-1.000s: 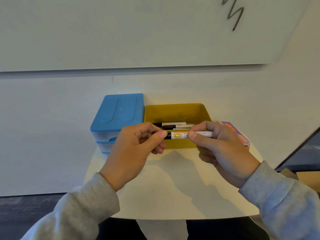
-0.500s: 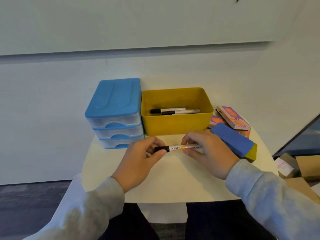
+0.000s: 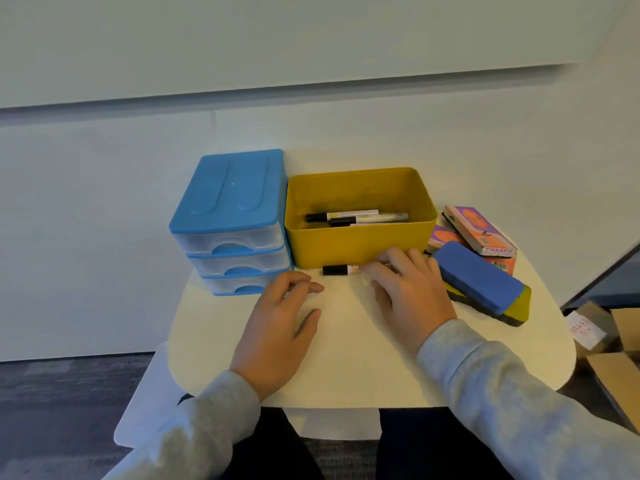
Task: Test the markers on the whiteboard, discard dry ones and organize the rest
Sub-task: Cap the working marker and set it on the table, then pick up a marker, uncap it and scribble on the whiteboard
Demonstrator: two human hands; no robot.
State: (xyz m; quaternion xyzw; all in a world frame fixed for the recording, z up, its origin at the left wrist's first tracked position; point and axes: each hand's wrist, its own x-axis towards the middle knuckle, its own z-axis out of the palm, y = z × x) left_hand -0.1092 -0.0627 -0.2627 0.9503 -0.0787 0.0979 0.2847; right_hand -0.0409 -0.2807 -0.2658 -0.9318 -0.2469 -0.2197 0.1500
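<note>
A black-capped marker (image 3: 341, 270) is covered along its body by the fingers of the right hand (image 3: 408, 289), which lie on it on the table (image 3: 346, 358); whether they are curled round it cannot be told. Only the capped end is left showing, just in front of the yellow bin (image 3: 360, 245). Nothing is held by the left hand (image 3: 280, 327), its fingers loosely bent, just short of the cap. Two more markers (image 3: 356, 217) are seen lying inside the bin. A blue drawer unit (image 3: 235, 220) is set touching the bin's left side, and erasers (image 3: 479, 280) are piled at its right.
</note>
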